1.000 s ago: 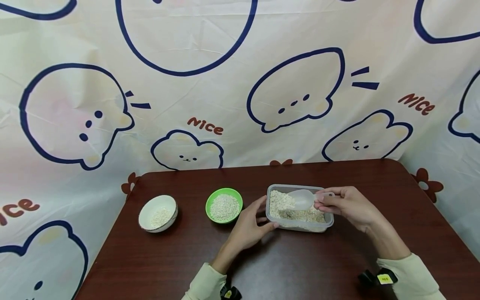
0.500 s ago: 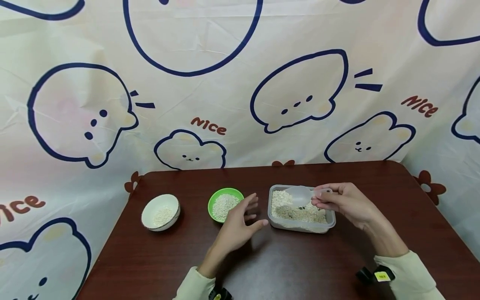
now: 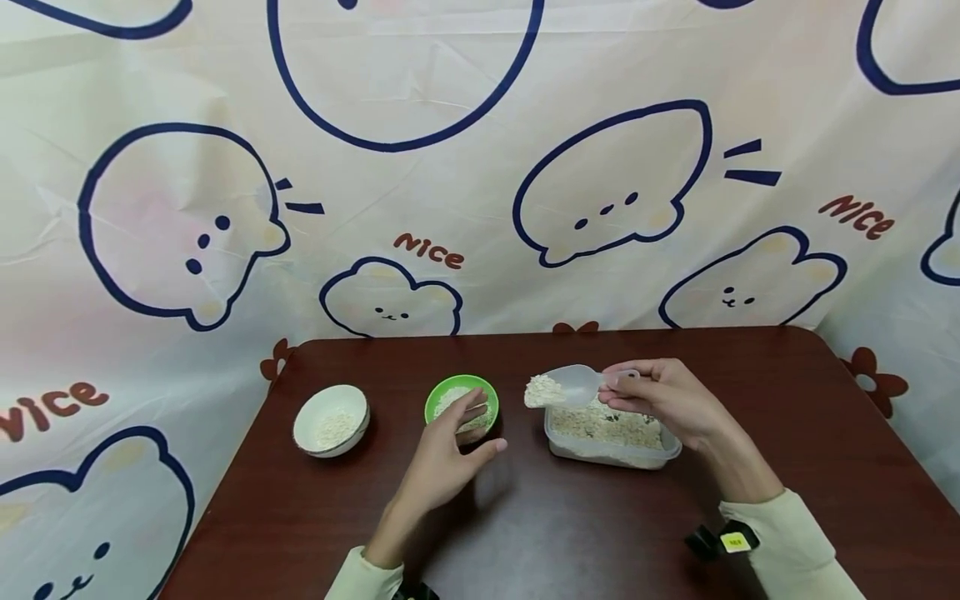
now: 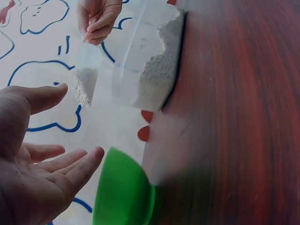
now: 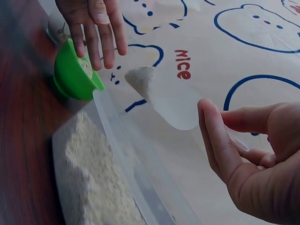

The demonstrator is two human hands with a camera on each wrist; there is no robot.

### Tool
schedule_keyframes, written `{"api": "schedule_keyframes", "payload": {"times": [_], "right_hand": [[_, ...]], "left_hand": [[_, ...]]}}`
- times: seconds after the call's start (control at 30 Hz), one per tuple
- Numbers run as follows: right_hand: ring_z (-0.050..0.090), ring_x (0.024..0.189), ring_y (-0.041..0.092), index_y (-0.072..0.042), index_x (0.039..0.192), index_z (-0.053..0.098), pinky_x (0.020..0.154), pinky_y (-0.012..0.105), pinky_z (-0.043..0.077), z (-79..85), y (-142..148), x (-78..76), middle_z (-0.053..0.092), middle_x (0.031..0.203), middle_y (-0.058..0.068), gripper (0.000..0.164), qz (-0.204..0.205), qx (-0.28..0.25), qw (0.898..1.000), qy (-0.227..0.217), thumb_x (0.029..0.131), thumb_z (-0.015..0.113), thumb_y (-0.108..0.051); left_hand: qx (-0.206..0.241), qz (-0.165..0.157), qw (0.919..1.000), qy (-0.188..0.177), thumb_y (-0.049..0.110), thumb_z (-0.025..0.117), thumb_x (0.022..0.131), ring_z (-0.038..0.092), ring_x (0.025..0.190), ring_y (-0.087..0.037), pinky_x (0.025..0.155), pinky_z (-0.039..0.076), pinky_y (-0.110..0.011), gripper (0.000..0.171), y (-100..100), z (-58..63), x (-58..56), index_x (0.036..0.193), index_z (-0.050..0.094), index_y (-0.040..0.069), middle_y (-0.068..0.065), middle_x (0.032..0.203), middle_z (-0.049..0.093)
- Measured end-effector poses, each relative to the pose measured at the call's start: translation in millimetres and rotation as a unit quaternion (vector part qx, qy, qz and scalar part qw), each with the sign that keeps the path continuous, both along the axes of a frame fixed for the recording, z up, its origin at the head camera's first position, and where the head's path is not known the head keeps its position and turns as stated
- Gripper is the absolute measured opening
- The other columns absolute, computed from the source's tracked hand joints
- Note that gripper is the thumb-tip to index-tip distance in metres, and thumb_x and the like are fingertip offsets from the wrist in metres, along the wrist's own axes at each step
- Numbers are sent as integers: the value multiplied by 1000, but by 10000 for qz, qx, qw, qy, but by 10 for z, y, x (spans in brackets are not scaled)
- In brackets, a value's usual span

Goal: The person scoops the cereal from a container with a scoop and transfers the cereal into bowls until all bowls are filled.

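My right hand [image 3: 667, 400] pinches the handle of a clear plastic scoop [image 3: 577, 386]. Pale flakes like oats [image 3: 543, 392] fill the scoop's front end. It is held above the left back part of a clear plastic box [image 3: 615, 455], which contains more of the flakes [image 5: 93, 173]. My left hand [image 3: 442, 462] hovers by the green bowl [image 3: 491, 392], fingers spread and overlapping it in the head view, holding nothing. Pale grains show inside that bowl. From the left wrist, the green bowl [image 4: 122, 187] stands just beyond the fingertips.
A white bowl [image 3: 307, 421] with pale grains in it stands at the left of the dark red-brown table [image 3: 555, 533]. Behind the table hangs a cloth [image 3: 480, 208] printed with blue cartoon outlines.
The right hand has lifted the loaded scoop up out of the box and moved it left. My left hand has let go of the box's side and shifted left to the green bowl.
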State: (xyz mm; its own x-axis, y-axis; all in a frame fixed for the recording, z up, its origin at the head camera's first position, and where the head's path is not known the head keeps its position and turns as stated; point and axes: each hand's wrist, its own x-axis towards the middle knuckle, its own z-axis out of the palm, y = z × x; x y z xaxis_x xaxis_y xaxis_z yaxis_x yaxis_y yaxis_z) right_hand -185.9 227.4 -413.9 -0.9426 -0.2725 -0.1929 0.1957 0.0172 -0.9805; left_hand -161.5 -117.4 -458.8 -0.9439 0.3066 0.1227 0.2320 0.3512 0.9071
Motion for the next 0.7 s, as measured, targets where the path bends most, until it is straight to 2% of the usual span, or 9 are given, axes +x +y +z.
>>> {"api": "schedule_keyframes", "payload": {"times": [0.17,0.33,0.53,0.7], "right_hand": [[81,99,11,21,141,52,93,28,66,-9,-156,-63,81,105,6,44,58,-182,9998,4,108,63,-8],[81,99,12,20,140,54,94,30,65,-16,-313,-118,80,106,7,42,131,-220,9997,52,108,62,-6],[81,97,12,21,138,55,93,28,66,-19,-491,-184,80,105,8,40,262,-366,9989,116,108,62,-4],[81,95,13,20,136,57,92,29,66,-3,-644,-237,80,104,10,37,297,-527,9981,62,107,63,-2]], "left_hand": [[115,197,9997,82,10,86,92,62,142,-36,108,61,-39,77,-134,30,29,159,49,5,-20,159,56],[-16,421,9990,179,11,87,92,61,142,-36,105,62,-43,78,-314,69,60,160,48,6,-21,158,57],[-218,726,9962,434,13,87,92,63,139,-39,106,62,-42,78,-608,128,89,160,48,7,-21,156,58],[-407,1010,9922,610,16,85,95,61,141,-39,110,59,-45,76,-878,193,108,160,47,6,-20,156,58]]}}
